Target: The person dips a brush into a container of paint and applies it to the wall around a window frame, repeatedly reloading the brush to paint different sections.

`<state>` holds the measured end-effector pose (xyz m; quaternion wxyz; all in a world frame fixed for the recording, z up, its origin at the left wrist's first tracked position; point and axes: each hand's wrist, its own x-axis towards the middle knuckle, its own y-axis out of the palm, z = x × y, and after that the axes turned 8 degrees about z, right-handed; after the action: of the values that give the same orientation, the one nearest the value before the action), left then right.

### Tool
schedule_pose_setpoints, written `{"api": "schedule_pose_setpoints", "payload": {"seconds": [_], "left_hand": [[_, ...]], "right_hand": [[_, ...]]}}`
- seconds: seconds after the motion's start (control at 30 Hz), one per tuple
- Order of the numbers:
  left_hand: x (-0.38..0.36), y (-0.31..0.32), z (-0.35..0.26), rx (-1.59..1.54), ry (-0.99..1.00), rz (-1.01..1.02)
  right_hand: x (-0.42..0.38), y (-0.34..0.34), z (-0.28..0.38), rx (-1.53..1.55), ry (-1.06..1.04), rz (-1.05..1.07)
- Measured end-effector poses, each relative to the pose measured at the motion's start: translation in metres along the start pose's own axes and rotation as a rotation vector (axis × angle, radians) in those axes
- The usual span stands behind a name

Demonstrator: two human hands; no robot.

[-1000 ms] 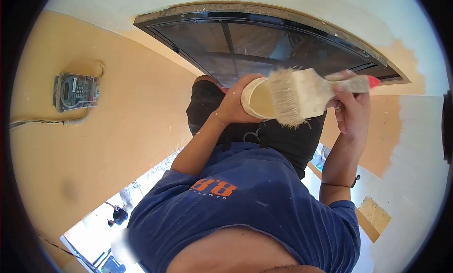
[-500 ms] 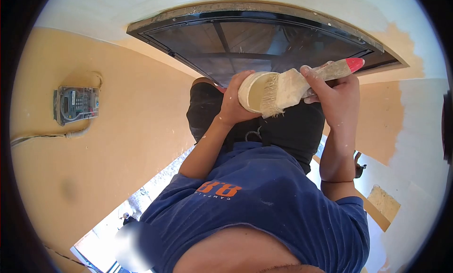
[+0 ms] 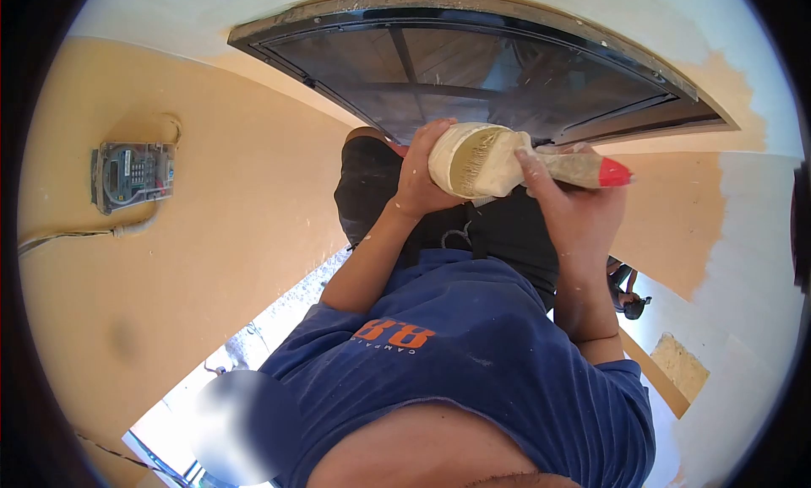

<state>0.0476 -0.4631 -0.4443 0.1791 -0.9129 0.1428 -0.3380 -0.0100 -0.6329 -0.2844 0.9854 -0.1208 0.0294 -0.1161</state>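
Observation:
My left hand (image 3: 418, 177) is wrapped around the side of a small round paint pot (image 3: 441, 154), smeared with pale paint and tilted so its mouth shows. In my right hand (image 3: 585, 222), the fingers and thumb grip a wide paintbrush (image 3: 498, 169) close to its ferrule. Its handle ends in a red tip that points right. Thick pale paint coats the brush head, and the bristles lie in the mouth of the pot, against its right rim. How much paint is inside cannot be made out.
A dark framed window (image 3: 473, 62) is set in the wall ahead. On the left wall, painted yellowish, hangs a clear-cased electric meter (image 3: 133, 177) with a cable (image 3: 72, 239). The right wall (image 3: 752, 260) is partly white, partly orange. Another person (image 3: 627, 294) partly shows behind my right arm.
The right hand has moved left and slightly down, bringing the bristles further into the pot. The brush's red end has dropped from pointing up-right to nearly level. The left hand stays about where it was.

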Motion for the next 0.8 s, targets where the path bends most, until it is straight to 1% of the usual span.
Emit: {"api": "schedule_pose_setpoints", "payload": {"seconds": [0.07, 0.13, 0.27, 0.3, 0.37, 0.47, 0.57, 0.7, 0.8], "left_hand": [[-0.001, -0.001, 0.002, 0.001, 0.016, -0.005], [-0.001, -0.001, 0.004, -0.016, 0.052, -0.014], [-0.006, -0.002, 0.010, -0.009, 0.050, -0.005], [-0.006, -0.002, 0.010, -0.013, 0.051, -0.007], [-0.004, -0.001, 0.010, -0.020, 0.056, -0.010], [-0.003, -0.003, 0.007, -0.037, 0.070, -0.033], [-0.003, -0.006, 0.008, 0.031, 0.079, 0.012], [-0.004, -0.005, 0.008, -0.002, 0.065, -0.013], [-0.003, -0.005, 0.009, 0.004, 0.063, -0.021]], "right_hand": [[-0.001, 0.009, -0.002, -0.176, -0.016, 0.042], [-0.003, 0.013, -0.009, -0.145, -0.030, 0.034], [0.000, 0.017, -0.011, -0.055, -0.055, 0.044], [0.001, 0.017, -0.013, -0.057, -0.051, 0.043], [0.004, 0.018, -0.017, -0.214, -0.071, 0.078], [0.005, 0.020, -0.019, -0.228, -0.054, 0.075], [0.007, 0.022, -0.021, -0.252, -0.075, 0.093], [0.003, 0.021, -0.013, -0.182, -0.052, 0.062], [0.001, 0.020, -0.015, -0.142, -0.110, 0.033]]}}
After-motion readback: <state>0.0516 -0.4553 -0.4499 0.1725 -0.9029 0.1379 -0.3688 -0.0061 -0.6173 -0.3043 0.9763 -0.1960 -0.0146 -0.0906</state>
